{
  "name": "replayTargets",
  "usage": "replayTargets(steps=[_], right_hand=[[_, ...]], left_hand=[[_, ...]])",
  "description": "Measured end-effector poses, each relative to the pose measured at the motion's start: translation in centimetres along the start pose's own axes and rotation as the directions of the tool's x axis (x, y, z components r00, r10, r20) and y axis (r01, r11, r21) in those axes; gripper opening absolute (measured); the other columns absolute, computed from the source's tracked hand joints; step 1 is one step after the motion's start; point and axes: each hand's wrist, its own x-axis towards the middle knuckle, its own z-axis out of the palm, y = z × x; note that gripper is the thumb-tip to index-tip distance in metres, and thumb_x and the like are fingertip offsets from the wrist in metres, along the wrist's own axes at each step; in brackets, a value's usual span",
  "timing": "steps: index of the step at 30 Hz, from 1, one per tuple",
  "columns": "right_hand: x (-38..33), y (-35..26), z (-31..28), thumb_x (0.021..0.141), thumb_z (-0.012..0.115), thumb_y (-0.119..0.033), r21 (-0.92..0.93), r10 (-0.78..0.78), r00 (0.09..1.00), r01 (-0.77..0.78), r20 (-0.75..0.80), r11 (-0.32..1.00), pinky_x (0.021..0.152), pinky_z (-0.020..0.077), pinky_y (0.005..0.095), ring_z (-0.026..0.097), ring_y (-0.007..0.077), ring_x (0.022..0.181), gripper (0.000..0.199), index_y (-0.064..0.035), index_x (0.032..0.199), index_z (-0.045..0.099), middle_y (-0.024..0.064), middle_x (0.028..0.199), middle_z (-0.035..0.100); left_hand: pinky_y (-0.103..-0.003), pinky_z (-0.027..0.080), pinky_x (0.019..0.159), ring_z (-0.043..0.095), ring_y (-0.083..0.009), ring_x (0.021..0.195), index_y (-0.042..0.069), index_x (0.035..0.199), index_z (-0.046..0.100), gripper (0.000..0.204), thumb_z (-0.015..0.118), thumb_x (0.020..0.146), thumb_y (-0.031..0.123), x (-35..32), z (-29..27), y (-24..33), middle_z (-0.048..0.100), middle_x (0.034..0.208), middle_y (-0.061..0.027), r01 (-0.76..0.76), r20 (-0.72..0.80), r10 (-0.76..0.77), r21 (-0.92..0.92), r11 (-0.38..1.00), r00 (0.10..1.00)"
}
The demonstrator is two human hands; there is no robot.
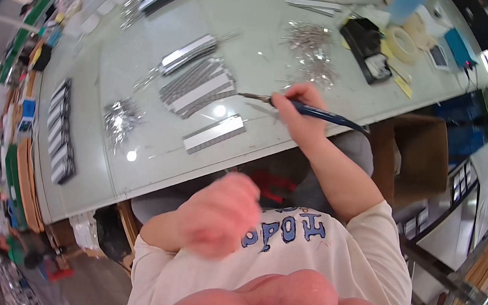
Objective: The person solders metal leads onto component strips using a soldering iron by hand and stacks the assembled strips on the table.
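My right hand (pixel 306 120) is closed around a slim pen-like tool (pixel 324 115) with a dark blue handle. Its thin metal tip points left, at the edge of a fanned pile of grey and white strips (pixel 199 91). Closer to me on the table lies a separate grey and white strip (pixel 215 134). My left hand (pixel 219 214) is raised before my chest, away from the table. Motion blurs its fingers, so whether it holds anything does not show.
More strip bundles (pixel 188 54) lie behind the pile, and a row of strips (pixel 62 130) sits far left. Loose shiny metal pieces (pixel 123 118) are scattered left. At right back stand a black holder (pixel 365 51) and a tape roll (pixel 401 45); a cardboard box (pixel 421 155) is below the edge.
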Motion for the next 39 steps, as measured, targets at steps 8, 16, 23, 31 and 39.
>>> replayTargets(steps=[8, 16, 23, 31, 39], right_hand=[[-0.3, -1.5, -0.5, 0.075, 0.074, -0.017, -0.093, 0.042, 0.999, -0.043, -0.009, 0.995, 0.056, 0.0431, 0.0251, 0.051, 0.0077, 0.062, 0.025, -0.0055, 0.078, 0.053, 0.0007, 0.066, 0.055], [-0.5, -1.3, -0.5, 0.077, 0.073, -0.01, 0.1, 0.02, 0.999, -0.024, 0.044, 0.995, 0.053, 0.0391, 0.0213, 0.048, 0.0039, 0.061, 0.022, -0.0056, 0.08, 0.052, -0.002, 0.067, 0.053], [-0.5, -1.5, -1.4, 0.075, 0.072, -0.013, 0.054, 0.01, 0.999, -0.012, 0.042, 0.998, 0.053, 0.0404, 0.0241, 0.05, 0.0066, 0.061, 0.024, -0.0054, 0.078, 0.05, -0.0003, 0.067, 0.053], [-0.6, -1.9, -1.7, 0.074, 0.073, -0.016, 0.059, 0.027, 0.997, -0.031, 0.075, 0.998, 0.055, 0.0432, 0.0267, 0.053, 0.0097, 0.062, 0.026, -0.0047, 0.078, 0.05, 0.002, 0.068, 0.055], [-0.5, -1.6, -2.2, 0.075, 0.073, -0.017, 0.041, 0.056, 0.997, -0.058, 0.059, 0.997, 0.055, 0.0434, 0.0273, 0.053, 0.0104, 0.062, 0.026, -0.0044, 0.079, 0.05, 0.0024, 0.069, 0.056]], left_hand=[[-0.044, 0.043, 0.082, 0.059, -0.0283, 0.092, 0.009, 0.095, 0.059, 0.01, 0.062, 0.086, 0.006, 4.9, 3.7, 3.4, 0.06, 0.103, -0.0094, 0.115, -0.003, -0.151, -0.633, 0.765, 0.989], [-0.04, 0.046, 0.075, 0.058, -0.0261, 0.086, 0.009, 0.089, 0.055, 0.008, 0.062, 0.087, 0.008, 5.9, 7.6, 3.3, 0.058, 0.098, -0.0088, 0.224, -0.027, -0.349, -0.721, 0.656, 0.937], [-0.035, 0.041, 0.062, 0.047, -0.0171, 0.069, 0.014, 0.077, 0.049, 0.023, 0.064, 0.082, 0.031, 6.6, 8.8, 2.7, 0.05, 0.079, 0.0023, 0.37, 0.036, -0.452, -0.633, 0.68, 0.891], [-0.034, 0.039, 0.056, 0.045, -0.0166, 0.065, 0.012, 0.077, 0.044, 0.018, 0.056, 0.083, 0.024, 6.9, 11.0, 3.3, 0.046, 0.078, 0.0016, 0.277, -0.148, -0.42, -0.554, 0.785, 0.895], [-0.037, 0.043, 0.062, 0.051, -0.0178, 0.077, 0.01, 0.08, 0.053, 0.02, 0.062, 0.082, 0.027, 6.5, 9.0, 3.6, 0.054, 0.09, 0.0023, 0.388, 0.001, -0.476, -0.579, 0.717, 0.88]])
